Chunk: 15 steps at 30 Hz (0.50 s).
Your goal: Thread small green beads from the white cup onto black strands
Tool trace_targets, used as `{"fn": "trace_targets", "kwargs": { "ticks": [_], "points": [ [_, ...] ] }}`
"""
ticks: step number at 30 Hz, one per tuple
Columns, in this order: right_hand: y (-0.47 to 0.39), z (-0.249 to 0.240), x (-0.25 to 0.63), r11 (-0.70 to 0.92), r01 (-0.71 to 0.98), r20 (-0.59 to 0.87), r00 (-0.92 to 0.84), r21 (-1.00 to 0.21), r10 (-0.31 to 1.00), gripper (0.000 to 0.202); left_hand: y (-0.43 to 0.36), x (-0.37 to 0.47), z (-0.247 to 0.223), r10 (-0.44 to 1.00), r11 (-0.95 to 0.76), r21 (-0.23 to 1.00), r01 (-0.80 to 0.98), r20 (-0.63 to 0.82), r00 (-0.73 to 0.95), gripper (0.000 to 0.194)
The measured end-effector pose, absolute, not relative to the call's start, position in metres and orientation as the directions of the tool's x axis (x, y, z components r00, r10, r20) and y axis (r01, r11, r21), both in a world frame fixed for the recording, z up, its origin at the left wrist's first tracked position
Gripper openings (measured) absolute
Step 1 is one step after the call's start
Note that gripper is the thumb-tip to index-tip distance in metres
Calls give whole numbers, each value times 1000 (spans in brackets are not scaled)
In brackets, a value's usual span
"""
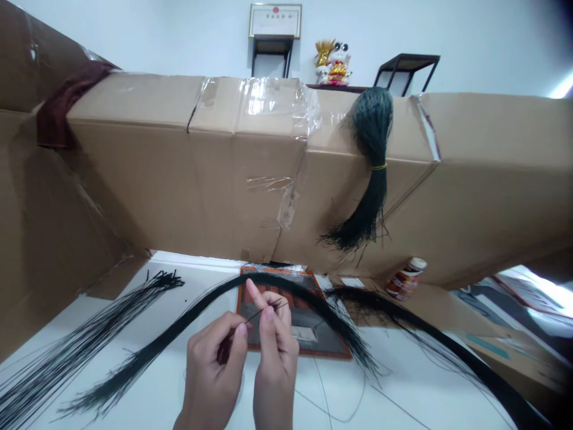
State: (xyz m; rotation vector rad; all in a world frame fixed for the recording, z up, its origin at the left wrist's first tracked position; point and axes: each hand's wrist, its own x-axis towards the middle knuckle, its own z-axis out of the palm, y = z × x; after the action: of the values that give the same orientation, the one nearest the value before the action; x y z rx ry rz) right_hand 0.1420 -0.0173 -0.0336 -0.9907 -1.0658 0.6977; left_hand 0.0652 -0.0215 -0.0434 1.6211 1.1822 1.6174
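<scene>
A thin dark strand (254,316) runs between my two hands at the front centre. My left hand (215,364) pinches it between thumb and index finger. Close on the right, my right hand (275,352) grips the strand between thumb and fingers, its index finger stretched forward. Just beyond the fingertips a thick bundle of dark strands (192,313) arches across the white table (250,397). Beneath that bundle and partly behind my hands lies a dark panel with a red-orange edge (302,353). Whatever my curled fingers cover is hidden.
To the left lies a looser bundle with knotted-looking ends (89,346); another dark bundle (439,340) lies right. A tied hank (376,137) hangs over the cardboard wall (215,191). A brown bottle (405,279) stands tilted at the back right. Loose strands (324,388) trail nearby.
</scene>
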Motion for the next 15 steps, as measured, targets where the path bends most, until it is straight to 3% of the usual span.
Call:
{"fn": "trace_targets", "kwargs": {
  "ticks": [15],
  "points": [
    [-19, -33, 143, 422, 32, 403, 364, -906, 839, 42, -13, 52, -50, 825, -548, 760, 350, 560, 77, 31]
  ]
}}
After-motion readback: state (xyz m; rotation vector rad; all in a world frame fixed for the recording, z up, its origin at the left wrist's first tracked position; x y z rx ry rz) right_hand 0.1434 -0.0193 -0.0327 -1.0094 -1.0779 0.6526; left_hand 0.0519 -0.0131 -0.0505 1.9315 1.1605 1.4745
